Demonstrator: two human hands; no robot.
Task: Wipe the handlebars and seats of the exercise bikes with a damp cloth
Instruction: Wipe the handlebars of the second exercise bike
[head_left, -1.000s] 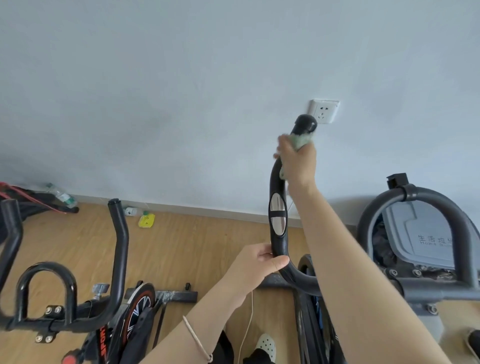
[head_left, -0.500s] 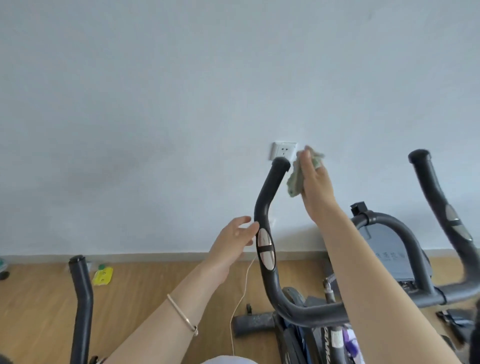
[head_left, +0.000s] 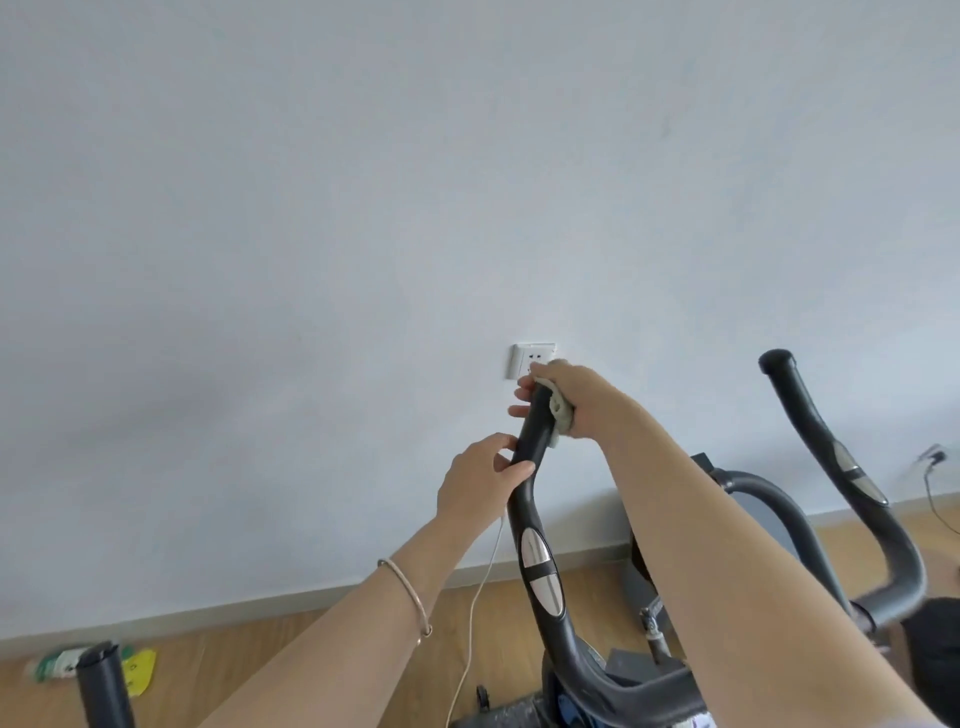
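A black exercise-bike handlebar (head_left: 540, 566) with silver pulse pads rises up the middle of the view. My right hand (head_left: 571, 397) grips its top end with a pale green cloth (head_left: 560, 413) wrapped between palm and bar. My left hand (head_left: 480, 483) holds the same bar just below, thumb across the front. The bike's other handlebar (head_left: 831, 467) stands free at the right. No seat is in view.
A white wall socket (head_left: 530, 359) sits just behind my right hand. A white cable (head_left: 475, 613) hangs down to the wooden floor. Another bike's black bar end (head_left: 101, 686) pokes up at the lower left, beside a yellow item (head_left: 139, 670) on the floor.
My right hand, which was off the bar tip with the cloth, has closed over the top end. My left hand went from open beside the bar to gripping it. The view tilted upward.
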